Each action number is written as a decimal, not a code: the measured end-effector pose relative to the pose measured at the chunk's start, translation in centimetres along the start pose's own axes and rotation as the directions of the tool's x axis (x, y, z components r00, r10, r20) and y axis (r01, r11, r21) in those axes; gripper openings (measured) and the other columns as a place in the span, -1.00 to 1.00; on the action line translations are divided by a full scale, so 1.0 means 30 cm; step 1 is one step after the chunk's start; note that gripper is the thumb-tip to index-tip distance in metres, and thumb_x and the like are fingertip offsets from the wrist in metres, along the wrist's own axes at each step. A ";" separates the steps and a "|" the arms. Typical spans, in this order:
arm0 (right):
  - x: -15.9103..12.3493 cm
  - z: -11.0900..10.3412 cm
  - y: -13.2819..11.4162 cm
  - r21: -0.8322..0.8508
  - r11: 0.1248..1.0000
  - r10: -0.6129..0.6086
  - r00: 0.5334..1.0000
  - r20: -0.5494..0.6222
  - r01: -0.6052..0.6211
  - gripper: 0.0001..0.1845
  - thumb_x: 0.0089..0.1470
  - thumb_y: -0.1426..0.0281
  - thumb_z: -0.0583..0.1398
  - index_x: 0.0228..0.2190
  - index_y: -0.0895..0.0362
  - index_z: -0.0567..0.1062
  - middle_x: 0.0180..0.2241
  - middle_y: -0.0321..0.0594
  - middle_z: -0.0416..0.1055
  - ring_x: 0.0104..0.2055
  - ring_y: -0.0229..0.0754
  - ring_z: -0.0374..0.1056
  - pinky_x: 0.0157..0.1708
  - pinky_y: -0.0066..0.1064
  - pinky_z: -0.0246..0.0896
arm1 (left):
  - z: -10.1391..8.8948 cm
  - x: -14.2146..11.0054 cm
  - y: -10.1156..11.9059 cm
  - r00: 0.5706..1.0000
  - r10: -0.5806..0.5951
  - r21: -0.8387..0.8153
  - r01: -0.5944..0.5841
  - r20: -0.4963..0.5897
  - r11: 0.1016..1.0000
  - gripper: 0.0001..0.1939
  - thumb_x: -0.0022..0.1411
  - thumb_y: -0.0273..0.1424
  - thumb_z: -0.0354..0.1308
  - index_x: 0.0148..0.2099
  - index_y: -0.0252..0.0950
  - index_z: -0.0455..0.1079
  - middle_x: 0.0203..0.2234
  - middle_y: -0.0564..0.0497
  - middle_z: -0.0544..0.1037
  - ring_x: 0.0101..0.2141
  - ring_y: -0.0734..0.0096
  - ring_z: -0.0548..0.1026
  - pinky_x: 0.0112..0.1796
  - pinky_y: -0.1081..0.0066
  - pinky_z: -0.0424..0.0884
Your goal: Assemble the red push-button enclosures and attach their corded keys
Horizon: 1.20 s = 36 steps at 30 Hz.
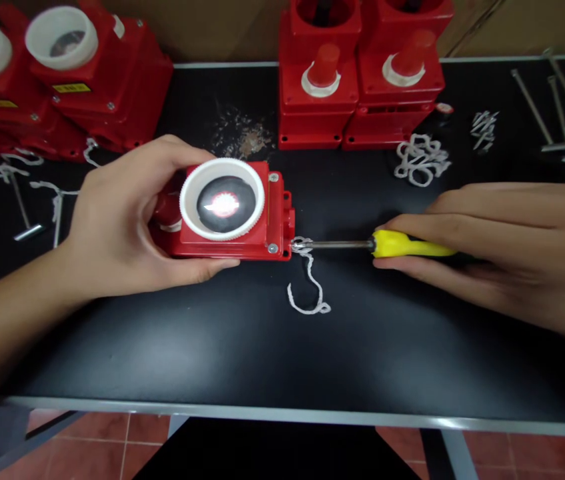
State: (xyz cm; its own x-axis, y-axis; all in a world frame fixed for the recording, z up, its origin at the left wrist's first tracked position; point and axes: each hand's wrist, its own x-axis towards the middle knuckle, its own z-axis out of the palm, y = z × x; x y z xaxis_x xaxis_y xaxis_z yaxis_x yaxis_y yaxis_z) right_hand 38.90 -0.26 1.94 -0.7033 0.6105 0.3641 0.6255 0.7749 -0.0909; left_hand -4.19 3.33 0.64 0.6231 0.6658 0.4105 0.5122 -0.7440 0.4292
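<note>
A red box (pixel 222 249) with a white-ringed round window (pixel 223 200) lies on the black table, with my left hand (pixel 117 213) wrapped round its left end. My right hand (pixel 502 247) grips a screwdriver (pixel 407 245) by its yellow handle. Its metal shaft points left, and the tip meets the right end of the box at a small fitting where a white cord (pixel 316 287) is attached. The loose end of that cord curls on the table below. What exactly the tip touches is too small to make out.
More red boxes stand at the back left (pixel 112 93) and back centre (pixel 317 113). To the right lie a heap of white cord (pixel 421 160), small screws (pixel 485 128) and several T-shaped metal rods (pixel 557 113). Pale crumbs (pixel 250 140) are scattered behind the held box. The table's front edge (pixel 282 408) runs below.
</note>
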 end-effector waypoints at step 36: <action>0.034 -0.056 -0.030 0.304 0.894 0.314 0.944 0.103 -0.330 -0.56 0.35 -0.20 0.58 -0.08 -0.15 0.77 -0.13 -0.12 0.75 -0.10 0.15 0.74 -0.12 -0.04 0.75 | 0.007 0.008 0.029 0.998 0.002 -0.036 -0.004 -0.058 0.999 -0.23 0.37 0.00 0.61 0.54 0.18 0.53 0.13 -0.08 0.79 -0.03 -0.17 0.80 -0.05 -0.15 0.74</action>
State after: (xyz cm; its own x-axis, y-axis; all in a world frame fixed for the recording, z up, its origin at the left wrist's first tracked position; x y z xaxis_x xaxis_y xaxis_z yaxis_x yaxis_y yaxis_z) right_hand 38.20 -0.61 3.95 -0.5026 0.8362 0.2196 0.6886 0.5408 -0.4831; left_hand -3.47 2.83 0.96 0.5890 0.6666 0.4569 0.4882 -0.7440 0.4563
